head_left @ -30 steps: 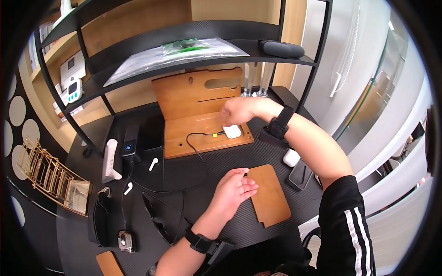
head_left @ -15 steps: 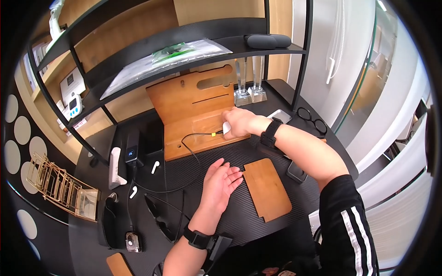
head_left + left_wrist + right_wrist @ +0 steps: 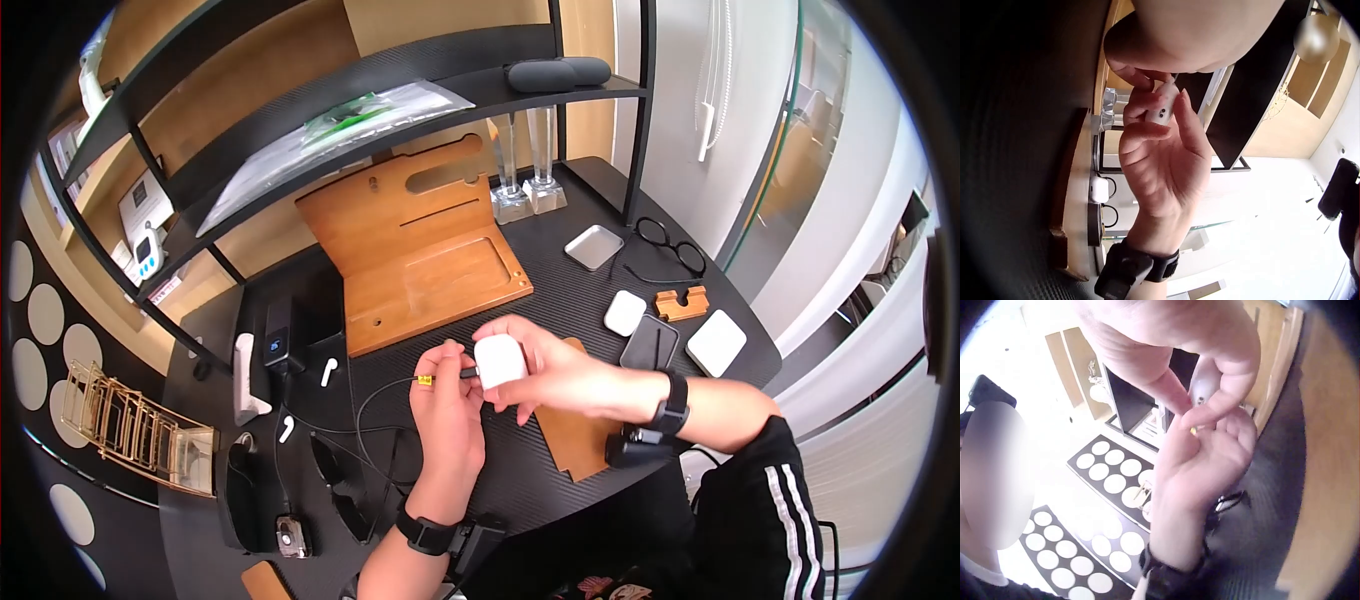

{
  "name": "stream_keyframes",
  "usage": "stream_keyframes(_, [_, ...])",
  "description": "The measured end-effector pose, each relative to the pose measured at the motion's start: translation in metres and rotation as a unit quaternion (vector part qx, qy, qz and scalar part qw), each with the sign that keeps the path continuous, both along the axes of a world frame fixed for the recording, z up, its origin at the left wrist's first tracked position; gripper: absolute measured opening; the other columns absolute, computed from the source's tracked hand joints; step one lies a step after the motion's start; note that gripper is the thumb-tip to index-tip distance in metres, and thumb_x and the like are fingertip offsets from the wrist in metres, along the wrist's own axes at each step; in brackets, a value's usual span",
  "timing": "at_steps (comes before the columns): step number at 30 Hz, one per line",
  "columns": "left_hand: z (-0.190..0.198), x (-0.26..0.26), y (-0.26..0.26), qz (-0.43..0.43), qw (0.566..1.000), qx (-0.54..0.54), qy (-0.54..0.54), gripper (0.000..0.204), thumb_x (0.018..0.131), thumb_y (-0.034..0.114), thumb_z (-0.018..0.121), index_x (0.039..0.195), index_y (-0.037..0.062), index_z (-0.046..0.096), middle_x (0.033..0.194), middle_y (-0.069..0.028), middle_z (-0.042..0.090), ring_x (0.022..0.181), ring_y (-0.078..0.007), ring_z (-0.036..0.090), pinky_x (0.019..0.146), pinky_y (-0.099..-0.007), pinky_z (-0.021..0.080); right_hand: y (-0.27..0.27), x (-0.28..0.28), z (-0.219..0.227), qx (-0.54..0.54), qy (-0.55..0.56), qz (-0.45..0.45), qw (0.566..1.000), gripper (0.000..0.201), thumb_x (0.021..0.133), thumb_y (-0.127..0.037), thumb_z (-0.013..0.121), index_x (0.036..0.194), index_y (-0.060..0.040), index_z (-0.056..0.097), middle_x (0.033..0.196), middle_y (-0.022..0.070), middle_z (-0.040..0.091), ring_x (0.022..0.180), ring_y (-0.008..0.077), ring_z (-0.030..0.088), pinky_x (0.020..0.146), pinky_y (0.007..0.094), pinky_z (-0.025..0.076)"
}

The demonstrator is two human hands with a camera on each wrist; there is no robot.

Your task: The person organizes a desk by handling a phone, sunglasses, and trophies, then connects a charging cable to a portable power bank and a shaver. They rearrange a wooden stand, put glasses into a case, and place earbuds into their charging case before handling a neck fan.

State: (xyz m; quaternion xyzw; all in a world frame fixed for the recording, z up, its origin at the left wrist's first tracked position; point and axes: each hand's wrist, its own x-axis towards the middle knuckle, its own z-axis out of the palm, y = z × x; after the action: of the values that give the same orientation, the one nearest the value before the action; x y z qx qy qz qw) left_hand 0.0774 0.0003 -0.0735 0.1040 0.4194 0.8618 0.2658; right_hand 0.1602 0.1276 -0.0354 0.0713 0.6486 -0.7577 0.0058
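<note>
My right hand (image 3: 565, 378) grips a white earbud case (image 3: 499, 360) above the desk, thumb and fingers on its sides. A black charging cable (image 3: 375, 392) with a yellow tag (image 3: 425, 380) runs to the case's left edge, its plug right at the case. My left hand (image 3: 445, 415), palm up, pinches the cable near the plug. Small dark dots show on the case (image 3: 1161, 112) in the left wrist view. Past the hands stands an unfolded wooden organizer (image 3: 430, 285). A flat wooden board (image 3: 575, 440) lies partly under my right forearm.
Two white earbuds, one of them this earbud (image 3: 328, 372), lie left of the organizer near a power bank (image 3: 283, 335). Sunglasses (image 3: 340, 490) lie nearer. At right are another white case (image 3: 625, 313), a metal tray (image 3: 594, 247) and round glasses (image 3: 672, 250). A black shelf (image 3: 420, 115) spans above.
My right hand has lifted the earbud case off the organizer and brought it toward me, cable trailing. My left hand has gone from loosely spread to pinching the cable.
</note>
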Motion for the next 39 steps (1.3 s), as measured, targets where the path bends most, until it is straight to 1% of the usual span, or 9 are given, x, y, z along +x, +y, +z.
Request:
stream_keyframes(6, [-0.001,0.007,0.008,-0.096,0.993,-0.066,0.023,0.012,0.094,0.015,0.058,0.1,0.0058,0.053,0.092,-0.0054,0.061,0.08,-0.0112,0.06,0.075,-0.0269,0.052,0.008,0.008,-0.017,-0.156,0.021,-0.095,0.983,0.045,0.089,0.0,0.055,0.129,-0.0097,0.039,0.103,0.0059,0.058,0.085,0.0144,0.064,0.063,0.0237,0.055])
stream_keyframes(9, [-0.004,0.005,0.009,-0.132,0.989,-0.073,-0.006,0.017,0.093,0.018,0.059,0.098,0.0027,0.053,0.09,-0.0069,0.061,0.076,-0.0104,0.06,0.071,-0.0233,0.052,0.014,0.01,-0.016,-0.158,0.011,-0.074,0.985,0.046,0.088,-0.003,0.058,0.13,-0.0123,0.039,0.102,0.0024,0.057,0.085,0.0111,0.061,0.065,0.0239,0.053])
stream_keyframes(15, [-0.007,0.005,0.01,-0.167,0.976,-0.141,0.018,0.02,0.098,0.028,0.051,0.094,0.0085,0.054,0.088,-0.0016,0.06,0.079,-0.0075,0.058,0.075,-0.0243,0.05,0.008,0.017,-0.02,-0.106,0.001,-0.094,0.99,0.043,0.088,-0.004,0.059,0.128,-0.0115,0.042,0.097,0.0018,0.058,0.082,0.0091,0.061,0.064,0.0219,0.051])
stream_keyframes(25, [-0.009,0.004,0.008,-0.231,0.965,-0.127,-0.01,0.027,0.099,0.033,0.047,0.09,0.0085,0.055,0.081,-0.0005,0.059,0.071,-0.0079,0.057,0.07,-0.0239,0.049,0.003,0.017,-0.028,-0.078,0.02,-0.108,0.991,0.04,0.086,-0.004,0.061,0.122,-0.0092,0.044,0.092,0.0014,0.061,0.077,0.0073,0.061,0.057,0.0192,0.047])
stream_keyframes(31, [-0.005,0.013,0.012,-0.222,0.97,-0.103,0.001,0.027,0.1,0.03,0.043,0.086,0.0097,0.054,0.074,0.0006,0.056,0.066,-0.0101,0.054,0.068,-0.0262,0.049,0.004,0.018,-0.025,-0.224,0.023,-0.102,0.969,0.038,0.084,-0.003,0.06,0.119,-0.0082,0.046,0.087,0.0045,0.06,0.072,0.0106,0.061,0.054,0.0215,0.044])
stream_keyframes(33, [-0.011,0.004,0.006,-0.198,0.979,0.0,-0.041,0.027,0.099,0.028,0.043,0.078,0.013,0.049,0.065,0.0035,0.045,0.061,-0.0104,0.049,0.066,-0.0288,0.049,0.012,0.018,-0.034,-0.346,0.037,-0.133,0.928,0.033,0.082,-0.002,0.054,0.114,-0.0101,0.049,0.082,0.0037,0.056,0.059,0.0102,0.049,0.053,0.0225,0.04])
stream_keyframes(34, [0.004,0.005,0.003,-0.153,0.984,0.024,-0.084,0.029,0.098,0.028,0.043,0.073,0.0149,0.043,0.06,0.0048,0.034,0.056,-0.0096,0.041,0.064,-0.0292,0.047,0.018,0.017,-0.031,-0.367,0.037,-0.16,0.916,0.032,0.082,-0.003,0.054,0.112,-0.0105,0.049,0.082,0.0038,0.056,0.058,0.0099,0.048,0.052,0.0226,0.039])
stream_keyframes(35, [0.008,-0.001,-0.004,-0.149,0.983,0.081,-0.074,0.03,0.098,0.027,0.043,0.071,0.0156,0.041,0.059,0.0049,0.033,0.055,-0.0091,0.038,0.064,-0.0289,0.045,0.024,0.016,-0.027,-0.386,0.038,-0.186,0.903,0.031,0.082,-0.005,0.054,0.111,-0.0109,0.049,0.083,0.0039,0.056,0.058,0.0096,0.046,0.051,0.0228,0.038])
stream_keyframes(39, [0.024,-0.001,-0.017,-0.158,0.977,0.14,-0.037,0.035,0.099,0.03,0.04,0.067,0.0166,0.036,0.06,0.0032,0.036,0.055,-0.0095,0.036,0.066,-0.0283,0.042,0.022,0.019,-0.013,-0.26,0.092,-0.15,0.95,0.037,0.084,-0.006,0.057,0.12,-0.0092,0.045,0.088,0.0059,0.06,0.059,0.0111,0.055,0.05,0.0228,0.043])
